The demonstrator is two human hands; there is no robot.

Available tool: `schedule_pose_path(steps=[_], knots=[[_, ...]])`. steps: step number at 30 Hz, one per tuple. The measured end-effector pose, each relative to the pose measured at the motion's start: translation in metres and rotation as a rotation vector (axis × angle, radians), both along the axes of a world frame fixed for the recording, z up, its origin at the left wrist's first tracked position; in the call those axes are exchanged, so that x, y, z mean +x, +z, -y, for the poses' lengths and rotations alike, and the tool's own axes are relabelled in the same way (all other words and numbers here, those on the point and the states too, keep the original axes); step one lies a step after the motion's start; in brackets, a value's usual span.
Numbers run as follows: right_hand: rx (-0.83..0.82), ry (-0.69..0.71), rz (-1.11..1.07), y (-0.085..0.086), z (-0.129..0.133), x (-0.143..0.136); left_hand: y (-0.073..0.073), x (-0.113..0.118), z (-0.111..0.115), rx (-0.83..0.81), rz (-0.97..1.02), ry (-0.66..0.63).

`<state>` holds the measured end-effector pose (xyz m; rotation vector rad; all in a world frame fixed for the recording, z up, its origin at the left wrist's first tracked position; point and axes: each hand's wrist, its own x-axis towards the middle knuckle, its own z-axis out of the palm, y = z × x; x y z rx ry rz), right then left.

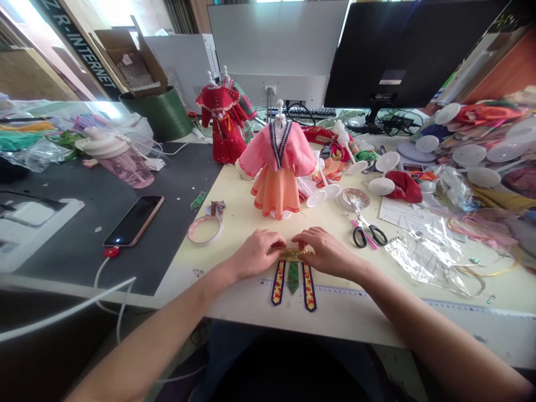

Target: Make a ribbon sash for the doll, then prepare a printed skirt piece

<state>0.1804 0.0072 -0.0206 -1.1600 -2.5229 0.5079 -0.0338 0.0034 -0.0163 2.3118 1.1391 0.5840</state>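
Observation:
Between my hands lies a gold band (pixel 292 254) with several patterned ribbon strips (pixel 309 286) hanging from it toward the table's front edge; the middle one is green, the outer ones yellow and red with dark borders. My left hand (pixel 260 252) pinches the band's left end, fingers curled. At the right end, my right hand (pixel 321 251) grips it with thumb and fingertips. Just beyond the hands stands a small dress form in a pink jacket (pixel 262 149) and orange skirt (pixel 276 190). A long clear ruler (pixel 335 291) passes under the strips.
Black-handled scissors (pixel 363 226) rest on a pink pen at right, near a tape roll (pixel 355 198). Another tape roll (pixel 205 229) lies left of the hands. A phone (pixel 134 221) charges on the dark mat. Red-dressed form (pixel 226 134), plastic bags (pixel 431 257) and monitors (pixel 276 44) stand around.

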Motion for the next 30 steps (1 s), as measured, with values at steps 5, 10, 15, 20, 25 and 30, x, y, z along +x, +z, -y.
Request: schedule_pose_path(steps=[5,10,15,20,25,30], knots=[[0.006,0.042,0.032,0.002,-0.002,0.003,-0.001,-0.005,0.002,0.053,-0.028,-0.050],[0.005,0.049,0.001,0.003,0.004,0.004,0.003,-0.005,0.004,0.130,-0.045,-0.100],[-0.033,0.079,-0.050,0.007,0.005,-0.002,0.014,-0.002,0.007,0.191,-0.053,-0.179],[-0.090,0.111,-0.059,0.012,0.003,-0.001,0.023,-0.007,0.008,0.204,-0.062,-0.179],[-0.196,0.073,-0.107,0.012,0.005,0.005,0.023,-0.013,0.007,0.178,-0.060,-0.161],[-0.287,-0.014,-0.158,0.010,0.007,0.009,0.025,-0.013,0.007,0.085,-0.088,-0.104]])
